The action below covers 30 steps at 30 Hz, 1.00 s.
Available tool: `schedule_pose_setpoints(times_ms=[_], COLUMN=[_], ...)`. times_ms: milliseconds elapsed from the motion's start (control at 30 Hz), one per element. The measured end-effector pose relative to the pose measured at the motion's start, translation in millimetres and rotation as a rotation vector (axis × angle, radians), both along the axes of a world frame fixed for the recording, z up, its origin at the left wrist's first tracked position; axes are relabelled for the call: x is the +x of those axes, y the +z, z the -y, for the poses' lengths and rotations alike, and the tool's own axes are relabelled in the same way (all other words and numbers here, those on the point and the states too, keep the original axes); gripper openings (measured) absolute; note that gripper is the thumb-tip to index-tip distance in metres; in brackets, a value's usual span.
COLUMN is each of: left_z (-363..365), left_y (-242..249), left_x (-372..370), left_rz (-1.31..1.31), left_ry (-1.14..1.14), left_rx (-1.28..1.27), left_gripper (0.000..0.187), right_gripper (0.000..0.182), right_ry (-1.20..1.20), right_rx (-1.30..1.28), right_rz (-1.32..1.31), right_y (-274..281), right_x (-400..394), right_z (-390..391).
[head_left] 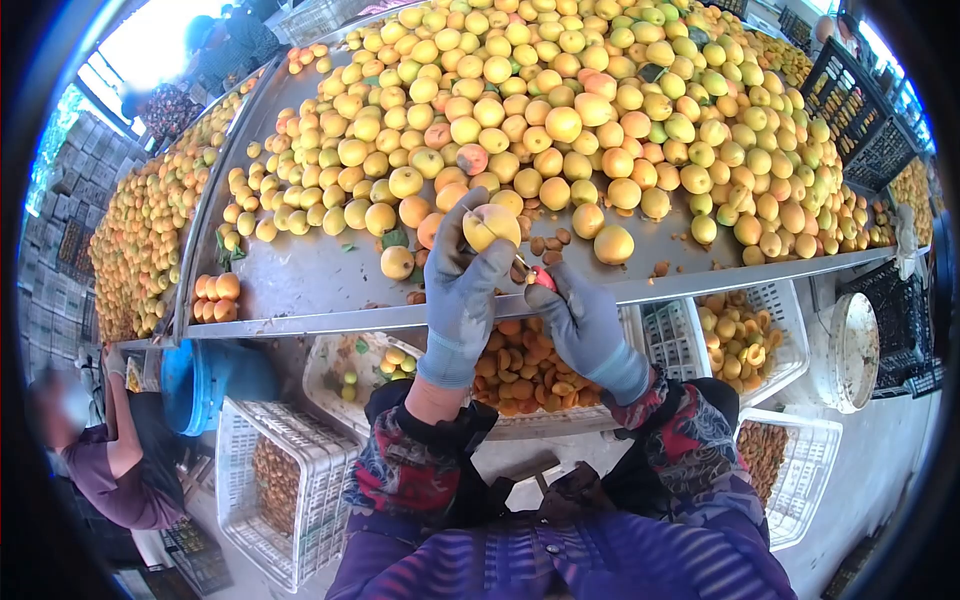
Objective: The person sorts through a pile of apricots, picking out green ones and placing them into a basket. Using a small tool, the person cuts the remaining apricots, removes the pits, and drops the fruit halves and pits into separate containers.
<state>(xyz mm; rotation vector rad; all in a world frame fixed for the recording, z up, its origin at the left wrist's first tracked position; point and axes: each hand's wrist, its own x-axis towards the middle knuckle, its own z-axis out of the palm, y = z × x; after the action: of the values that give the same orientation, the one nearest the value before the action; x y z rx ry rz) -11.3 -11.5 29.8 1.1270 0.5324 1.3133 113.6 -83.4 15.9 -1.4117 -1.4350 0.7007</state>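
Note:
A whole yellow apricot (pixel 490 226) is gripped between the thumb and fingers of my gloved left hand (pixel 458 300), just above the table's front edge. My right hand (pixel 588 330), gloved in the same grey-blue, closes around a small red-handled tool (pixel 541 279). Its thin metal end points up toward the underside of the apricot. Behind my hands, several brown apricot stones (pixel 553 243) lie on the metal table (pixel 340 290). A large heap of apricots (pixel 560 125) covers most of that table. Directly below my hands is a crate of split apricots (pixel 530 372).
White crates (pixel 330 470) stand on both sides of my legs, some with apricot stones or halves. A blue barrel (pixel 215 385) is at left, a white bucket (pixel 855 350) at right. Another person (pixel 120 450) sits at left. Black crates (pixel 850 110) stand at the table's right end.

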Motion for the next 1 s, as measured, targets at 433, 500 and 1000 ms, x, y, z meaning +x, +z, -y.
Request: schedule_pose_setpoints(times_ms=[433, 500, 1000], left_z=[0.4, -6.1, -34.5], left_y=[10.2, 1.3, -10.0], left_x=[1.6, -6.5, -39.8], left_rz=[0.048, 0.052, 0.229], left_ry=[0.074, -0.019, -0.397], left_rx=[-0.067, -0.087, -0.314], left_gripper=[0.045, 0.044, 0.045], right_gripper=[0.027, 0.028, 0.032], right_ry=[-0.037, -0.048, -0.061], right_rx=[0.078, 0.130, 0.135], right_rz=[0.115, 0.140, 0.316], right_y=[-8.3, -10.0, -7.1], right_x=[-0.5, -1.5, 0.2], right_z=[-1.9, -3.8, -2.3])
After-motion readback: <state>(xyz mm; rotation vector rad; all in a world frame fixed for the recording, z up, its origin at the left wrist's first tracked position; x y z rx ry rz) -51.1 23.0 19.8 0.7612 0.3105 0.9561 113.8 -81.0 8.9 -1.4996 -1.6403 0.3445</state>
